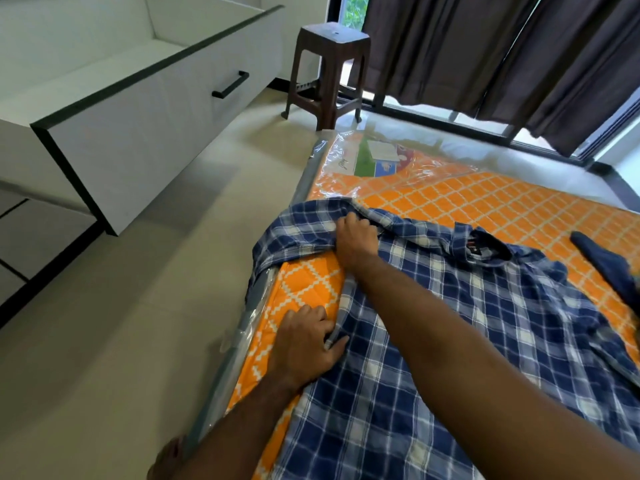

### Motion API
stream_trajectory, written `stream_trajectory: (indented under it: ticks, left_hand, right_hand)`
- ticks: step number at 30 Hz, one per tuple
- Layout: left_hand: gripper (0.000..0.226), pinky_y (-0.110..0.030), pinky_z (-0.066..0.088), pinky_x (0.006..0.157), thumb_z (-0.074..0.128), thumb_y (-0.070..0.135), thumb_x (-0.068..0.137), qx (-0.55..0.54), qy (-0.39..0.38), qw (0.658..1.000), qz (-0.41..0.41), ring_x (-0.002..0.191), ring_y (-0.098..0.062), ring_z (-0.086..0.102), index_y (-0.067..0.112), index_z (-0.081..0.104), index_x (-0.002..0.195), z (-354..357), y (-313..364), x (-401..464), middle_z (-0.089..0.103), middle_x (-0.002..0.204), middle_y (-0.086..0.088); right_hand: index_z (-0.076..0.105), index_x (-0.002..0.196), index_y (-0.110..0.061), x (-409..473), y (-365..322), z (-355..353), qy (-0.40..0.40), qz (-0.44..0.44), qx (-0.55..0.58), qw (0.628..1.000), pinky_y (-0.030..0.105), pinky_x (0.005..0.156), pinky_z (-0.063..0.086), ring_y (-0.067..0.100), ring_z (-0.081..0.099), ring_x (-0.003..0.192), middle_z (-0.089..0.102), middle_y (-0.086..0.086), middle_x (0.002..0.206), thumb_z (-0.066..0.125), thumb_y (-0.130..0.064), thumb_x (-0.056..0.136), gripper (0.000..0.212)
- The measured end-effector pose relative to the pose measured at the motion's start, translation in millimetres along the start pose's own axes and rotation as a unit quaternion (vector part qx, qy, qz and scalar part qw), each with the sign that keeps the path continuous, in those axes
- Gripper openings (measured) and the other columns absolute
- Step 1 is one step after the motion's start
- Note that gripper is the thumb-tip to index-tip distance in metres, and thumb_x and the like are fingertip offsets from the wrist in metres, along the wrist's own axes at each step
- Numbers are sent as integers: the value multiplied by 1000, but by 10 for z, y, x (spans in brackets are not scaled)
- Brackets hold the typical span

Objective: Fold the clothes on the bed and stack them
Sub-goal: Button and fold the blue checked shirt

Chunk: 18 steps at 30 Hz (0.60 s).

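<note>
- A bedroom with pale floor tiles: a plastic-wrapped orange mattress [485, 202] serves as the bed, with a brown stool [329, 71], dark curtains [502, 57] and a white drawer unit [138, 109] beyond it.
- Your blue checked shirt [450, 323] lies spread across the near half of the mattress, collar towards the far side, one sleeve [294, 233] trailing over the left edge.
- Your right hand [356, 239] reaches across, fingers curled into the cloth where that sleeve joins the shoulder, apparently to bring the sleeve in.
- Your left hand [308, 344] pinches the shirt's side edge nearer you, likely so both hands carry the same fold line.
- A second dark blue garment [609, 268] waits at the right, unfolded as far as can be seen.
- No stack shows yet; the folding looks to be at its first step.
</note>
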<state>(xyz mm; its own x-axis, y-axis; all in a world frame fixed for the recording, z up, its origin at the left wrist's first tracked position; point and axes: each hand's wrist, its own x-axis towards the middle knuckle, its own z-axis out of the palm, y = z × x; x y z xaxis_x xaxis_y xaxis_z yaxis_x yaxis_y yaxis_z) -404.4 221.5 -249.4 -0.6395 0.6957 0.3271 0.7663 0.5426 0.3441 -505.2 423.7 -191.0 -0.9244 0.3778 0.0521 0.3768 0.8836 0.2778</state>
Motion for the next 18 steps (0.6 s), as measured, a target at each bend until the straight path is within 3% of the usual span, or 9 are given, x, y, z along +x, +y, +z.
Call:
stream_trajectory:
  ticks: [3,7,10,11,12,14,15,17,18]
  left_hand:
    - [35,-34,39,67,57,56,87,-11,2,1000,4,76,-14,48,25,60,71,16,-15,1,52,78,8]
    - [32,-33,36,66,61,55,85,-23,-8,1000,14,74,-14,48,24,57,75,-56,19,9,54,74,8]
    - [34,-30,28,66,65,54,84,-60,-50,996,33,67,-12,42,24,51,77,-168,88,-60,49,67,9]
    - [34,-28,27,63,65,53,84,-69,-68,995,35,64,-11,40,22,52,81,-211,132,-129,45,65,10]
    - [34,-25,25,58,66,52,84,-73,-93,992,34,61,-12,41,21,54,91,-251,170,-203,44,64,11]
    - [47,-23,25,49,64,47,88,-70,-161,984,29,55,-13,49,20,48,123,-379,284,-361,51,64,9]
    - [54,-22,27,45,63,43,90,-83,-191,978,18,53,-10,51,20,40,134,-444,326,-420,55,66,8]
    - [59,-18,26,41,65,30,91,-139,-228,964,-7,47,-9,48,21,33,140,-614,460,-468,53,62,9]
    - [60,-19,25,40,65,24,90,-176,-232,956,-21,45,-10,47,21,33,141,-701,538,-463,51,60,8]
  right_hand:
    - [48,136,-11,155,180,19,-74,100,156,980,44,82,46,37,60,115,58,15,133,39,-27,103,38]
    - [38,148,-10,204,404,65,-153,171,364,903,50,98,45,42,50,130,45,20,151,34,-38,101,55]
    - [34,154,-10,131,485,-14,-174,181,475,843,53,115,25,43,16,150,18,22,164,25,-33,107,52]
    - [34,154,-9,78,528,-73,-177,182,503,826,52,119,18,42,12,151,19,21,164,24,-30,109,51]
    - [39,152,-9,72,546,-85,-180,190,532,805,50,122,19,39,19,150,28,19,161,25,-28,108,49]
    - [60,129,-18,-10,636,-98,-182,213,602,748,50,111,42,36,47,136,53,13,140,37,-33,100,40]
    - [64,108,-24,76,690,59,-180,233,639,711,49,96,53,36,57,123,59,10,124,42,-41,93,32]
    - [57,75,-26,-20,769,4,-176,260,713,627,38,65,55,33,65,86,62,7,91,44,-49,85,28]
    - [55,68,-24,-108,820,-94,-171,264,742,592,33,61,51,28,61,72,61,5,77,44,-47,89,33]
